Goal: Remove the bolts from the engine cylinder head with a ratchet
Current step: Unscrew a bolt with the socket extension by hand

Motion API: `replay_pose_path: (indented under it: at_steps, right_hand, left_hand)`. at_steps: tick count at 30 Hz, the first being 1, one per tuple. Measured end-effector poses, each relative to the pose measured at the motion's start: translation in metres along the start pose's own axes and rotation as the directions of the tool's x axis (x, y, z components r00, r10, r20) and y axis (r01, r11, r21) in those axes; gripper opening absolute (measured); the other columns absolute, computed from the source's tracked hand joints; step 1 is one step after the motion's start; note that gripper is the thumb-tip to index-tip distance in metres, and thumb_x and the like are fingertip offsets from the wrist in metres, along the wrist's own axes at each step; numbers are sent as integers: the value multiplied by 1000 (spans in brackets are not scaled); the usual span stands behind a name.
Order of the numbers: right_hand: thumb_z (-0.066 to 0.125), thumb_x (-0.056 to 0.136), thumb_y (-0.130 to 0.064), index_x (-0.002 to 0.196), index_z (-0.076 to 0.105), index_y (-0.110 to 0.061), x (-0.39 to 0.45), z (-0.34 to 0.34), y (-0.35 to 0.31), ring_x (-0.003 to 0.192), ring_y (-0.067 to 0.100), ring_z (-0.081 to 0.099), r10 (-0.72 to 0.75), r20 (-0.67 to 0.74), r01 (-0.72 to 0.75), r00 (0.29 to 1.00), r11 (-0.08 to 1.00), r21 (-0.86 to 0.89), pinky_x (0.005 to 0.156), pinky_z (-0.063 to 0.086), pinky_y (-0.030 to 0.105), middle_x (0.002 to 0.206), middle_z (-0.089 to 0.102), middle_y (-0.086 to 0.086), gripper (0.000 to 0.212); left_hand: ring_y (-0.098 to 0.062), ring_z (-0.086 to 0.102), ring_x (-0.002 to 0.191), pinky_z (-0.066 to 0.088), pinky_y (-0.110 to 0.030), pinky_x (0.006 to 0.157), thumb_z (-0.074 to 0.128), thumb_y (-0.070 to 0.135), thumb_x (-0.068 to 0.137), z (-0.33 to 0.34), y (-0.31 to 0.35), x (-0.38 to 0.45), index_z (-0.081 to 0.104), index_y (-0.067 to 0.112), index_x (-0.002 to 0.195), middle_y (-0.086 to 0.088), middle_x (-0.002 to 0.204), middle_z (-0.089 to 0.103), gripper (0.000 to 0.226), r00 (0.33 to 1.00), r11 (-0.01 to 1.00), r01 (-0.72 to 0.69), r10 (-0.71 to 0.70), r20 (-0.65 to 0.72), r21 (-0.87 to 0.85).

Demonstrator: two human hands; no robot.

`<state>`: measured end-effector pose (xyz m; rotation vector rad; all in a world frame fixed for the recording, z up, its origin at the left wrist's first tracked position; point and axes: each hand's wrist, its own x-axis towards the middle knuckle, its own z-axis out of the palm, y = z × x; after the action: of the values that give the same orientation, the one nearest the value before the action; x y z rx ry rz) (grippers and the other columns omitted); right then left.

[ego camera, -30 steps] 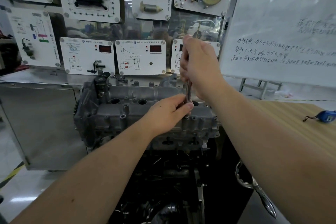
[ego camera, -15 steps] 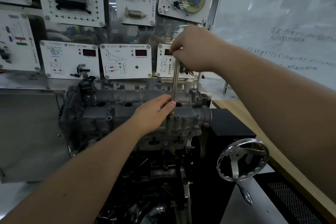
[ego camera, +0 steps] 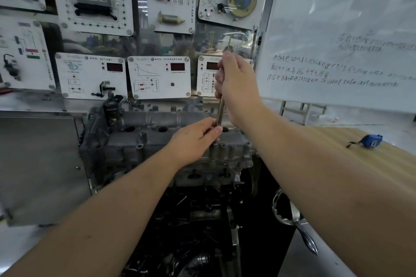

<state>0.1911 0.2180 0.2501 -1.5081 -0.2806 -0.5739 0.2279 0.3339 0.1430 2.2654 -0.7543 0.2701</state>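
At frame centre, a ratchet extension (ego camera: 220, 110) is gripped by the right hand (ego camera: 236, 87) and pinched by the left hand (ego camera: 195, 141) over the cylinder head (ego camera: 139, 141); bolts apparently remain.

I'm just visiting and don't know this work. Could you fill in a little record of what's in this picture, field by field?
Place: workshop bench with training panels on the wall behind
Workpiece: grey engine cylinder head on a dark stand
Tool: slim metal ratchet shaft, nearly upright over the head's right part
Right hand: grips the shaft's upper part
Left hand: pinches the shaft's lower end
Bolt under tool: hidden by fingers
Nearby: whiteboard, blue tape measure on wooden table, chrome handwheel
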Motion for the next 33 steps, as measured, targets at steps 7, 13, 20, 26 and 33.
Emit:
replay_pose_path:
  at_steps: [7,13,20,26,33]
  right_hand:
    - [43,87,-19,62,39,-24,6,4,3,45,15,18,107,54,-116,993,970,212,42,21,25,50,31,-6,26]
    - [41,93,-28,69,42,-23,10,-5,10,47,14,18,116,159,-156,980,950,269,42,22,25,51,29,-7,25]
    - [40,97,-30,66,43,-23,12,-17,14,46,13,16,122,205,-191,971,911,365,42,23,24,51,25,-7,32]
    - [37,100,-31,62,43,-23,15,-23,16,44,13,15,153,246,-245,957,880,408,42,22,22,49,24,-7,39]
    - [38,99,-30,62,43,-22,12,-11,6,43,14,18,200,212,-260,957,915,308,42,23,24,48,27,-6,38]
  left_hand:
    - [-4,69,95,54,-44,97,49,66,87,-4,-5,1,64,50,106,22,99,73,30,998,973,35,-21,67,-226]
    - [-29,71,99,54,-53,97,57,73,77,-3,-7,5,69,46,102,8,98,76,38,997,971,56,-44,60,-232]
    - [-22,69,103,53,-51,98,46,75,83,-3,-7,4,69,47,104,3,102,74,42,997,980,59,-48,60,-193]
    - [-5,68,100,51,-46,101,46,71,85,-5,-6,1,66,50,106,20,103,73,36,994,982,58,-39,107,-181]
    - [-19,69,99,54,-52,91,36,69,87,-9,5,-5,59,43,110,26,98,70,42,992,991,37,-22,121,-125]
